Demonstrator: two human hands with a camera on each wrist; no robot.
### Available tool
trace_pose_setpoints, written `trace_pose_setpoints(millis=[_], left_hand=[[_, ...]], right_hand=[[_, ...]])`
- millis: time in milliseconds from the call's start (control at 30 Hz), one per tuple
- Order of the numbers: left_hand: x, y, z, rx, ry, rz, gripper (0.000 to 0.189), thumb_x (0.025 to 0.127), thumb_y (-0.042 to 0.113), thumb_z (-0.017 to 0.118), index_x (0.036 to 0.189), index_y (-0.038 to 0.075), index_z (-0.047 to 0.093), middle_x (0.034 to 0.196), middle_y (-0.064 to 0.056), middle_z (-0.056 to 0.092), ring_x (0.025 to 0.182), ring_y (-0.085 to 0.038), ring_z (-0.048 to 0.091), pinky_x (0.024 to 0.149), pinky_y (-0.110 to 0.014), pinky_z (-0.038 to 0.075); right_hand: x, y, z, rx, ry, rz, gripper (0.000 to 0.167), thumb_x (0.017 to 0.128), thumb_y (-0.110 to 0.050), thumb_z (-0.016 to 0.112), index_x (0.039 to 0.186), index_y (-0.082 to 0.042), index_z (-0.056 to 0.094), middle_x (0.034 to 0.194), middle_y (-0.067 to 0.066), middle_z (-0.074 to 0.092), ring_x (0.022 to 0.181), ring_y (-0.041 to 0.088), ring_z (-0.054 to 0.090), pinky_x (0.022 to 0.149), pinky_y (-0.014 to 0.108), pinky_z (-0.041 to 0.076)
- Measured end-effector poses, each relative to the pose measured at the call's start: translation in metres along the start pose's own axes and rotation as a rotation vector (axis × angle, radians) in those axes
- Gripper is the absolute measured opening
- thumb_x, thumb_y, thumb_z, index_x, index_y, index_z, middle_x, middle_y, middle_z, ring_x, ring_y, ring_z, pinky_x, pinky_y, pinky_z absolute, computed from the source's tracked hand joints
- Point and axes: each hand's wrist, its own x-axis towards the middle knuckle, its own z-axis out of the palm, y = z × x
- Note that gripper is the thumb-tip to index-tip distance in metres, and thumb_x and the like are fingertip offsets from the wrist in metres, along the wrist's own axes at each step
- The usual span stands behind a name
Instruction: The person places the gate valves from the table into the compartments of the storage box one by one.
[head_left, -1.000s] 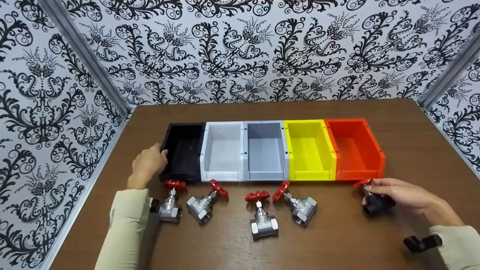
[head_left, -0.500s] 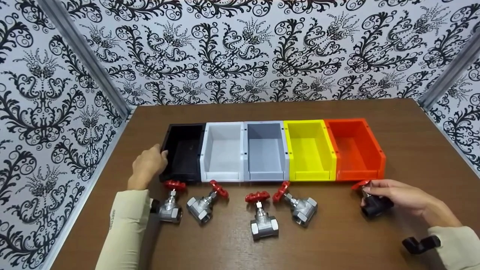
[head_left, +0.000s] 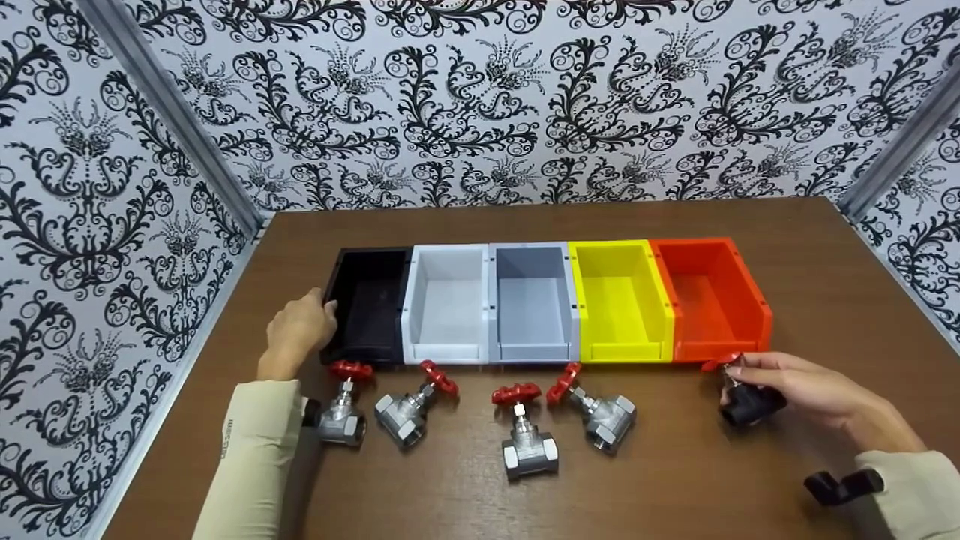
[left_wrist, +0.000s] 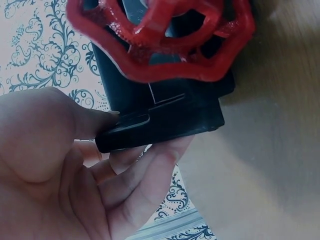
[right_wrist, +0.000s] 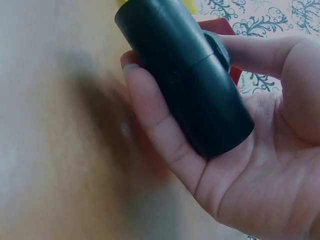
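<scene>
At the far left of the row, my left hand [head_left: 302, 328] pinches the side wall of a black bin [head_left: 367, 311], thumb on one side and fingers on the other. The left wrist view shows that thumb and fingers round the black bin's edge [left_wrist: 165, 117], with a red handwheel [left_wrist: 165, 55] close in front. My right hand [head_left: 814, 390] holds a valve with a black body [head_left: 752, 405] and a red handle, just in front of the orange-red bin [head_left: 709, 307]. In the right wrist view the black tubular body [right_wrist: 187, 75] lies across my curled fingers.
White [head_left: 450, 304], grey [head_left: 532, 307] and yellow [head_left: 619, 304] bins stand between the black and orange-red ones. Several metal valves with red handwheels, such as this valve [head_left: 529, 450], lie on the brown table [head_left: 420, 502] before them. Patterned walls [head_left: 480, 105] enclose the back and sides.
My right hand has shifted slightly toward the orange-red bin with the black valve in it. The left hand keeps its place on the black bin.
</scene>
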Motion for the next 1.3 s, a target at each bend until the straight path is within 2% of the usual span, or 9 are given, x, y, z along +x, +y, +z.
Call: trace_pose_setpoints(millis=[267, 533, 833, 967, 1133, 1300], left_hand=[[0.001, -0.001, 0.0, 0.0, -0.021, -0.004, 0.048, 0.105, 0.029, 0.037, 0.14, -0.004, 0.043, 0.131, -0.039, 0.052, 0.115, -0.058, 0.053, 0.092, -0.066, 0.043], [0.003, -0.001, 0.0, -0.003, -0.054, -0.014, 0.049, 0.106, 0.03, 0.035, 0.139, -0.005, 0.041, 0.131, -0.04, 0.051, 0.116, -0.057, 0.052, 0.092, -0.066, 0.043], [0.003, -0.002, 0.001, -0.005, -0.044, -0.011, 0.048, 0.106, 0.03, 0.036, 0.137, -0.005, 0.042, 0.13, -0.039, 0.052, 0.116, -0.057, 0.053, 0.091, -0.066, 0.043], [0.002, -0.002, 0.002, -0.006, -0.041, -0.007, 0.046, 0.106, 0.029, 0.036, 0.135, -0.006, 0.044, 0.13, -0.038, 0.053, 0.116, -0.056, 0.053, 0.091, -0.066, 0.043], [0.003, -0.003, 0.002, -0.002, -0.046, -0.015, 0.047, 0.106, 0.03, 0.036, 0.136, -0.005, 0.043, 0.131, -0.039, 0.052, 0.116, -0.056, 0.053, 0.091, -0.066, 0.043], [0.004, -0.003, 0.0, -0.001, -0.053, -0.018, 0.047, 0.106, 0.03, 0.035, 0.138, -0.004, 0.042, 0.131, -0.039, 0.052, 0.117, -0.056, 0.053, 0.091, -0.066, 0.043]], right_hand=[[-0.003, -0.013, -0.002, -0.019, 0.055, -0.017, 0.028, 0.107, -0.022, 0.043, 0.119, -0.004, 0.061, 0.104, 0.004, 0.074, 0.094, 0.018, 0.068, 0.088, 0.026, 0.047], [0.001, -0.02, -0.004, 0.069, 0.077, -0.088, 0.029, 0.108, -0.016, 0.039, 0.114, -0.016, 0.066, 0.103, 0.002, 0.075, 0.091, 0.014, 0.069, 0.084, 0.025, 0.051], [0.005, -0.03, -0.004, 0.069, 0.176, -0.064, 0.027, 0.108, -0.02, 0.041, 0.114, -0.016, 0.067, 0.101, 0.001, 0.075, 0.092, 0.012, 0.069, 0.087, 0.021, 0.047], [0.008, -0.038, -0.004, 0.025, 0.231, -0.057, 0.026, 0.107, -0.023, 0.043, 0.113, -0.017, 0.068, 0.098, -0.001, 0.074, 0.091, 0.011, 0.068, 0.086, 0.02, 0.046], [0.013, -0.046, -0.001, 0.051, 0.279, -0.029, 0.022, 0.106, -0.025, 0.047, 0.109, -0.02, 0.068, 0.095, -0.001, 0.075, 0.088, 0.012, 0.07, 0.084, 0.022, 0.051], [0.019, -0.051, 0.002, 0.057, 0.288, -0.029, 0.021, 0.105, -0.027, 0.049, 0.111, -0.014, 0.064, 0.096, 0.001, 0.075, 0.088, 0.014, 0.071, 0.081, 0.027, 0.056]])
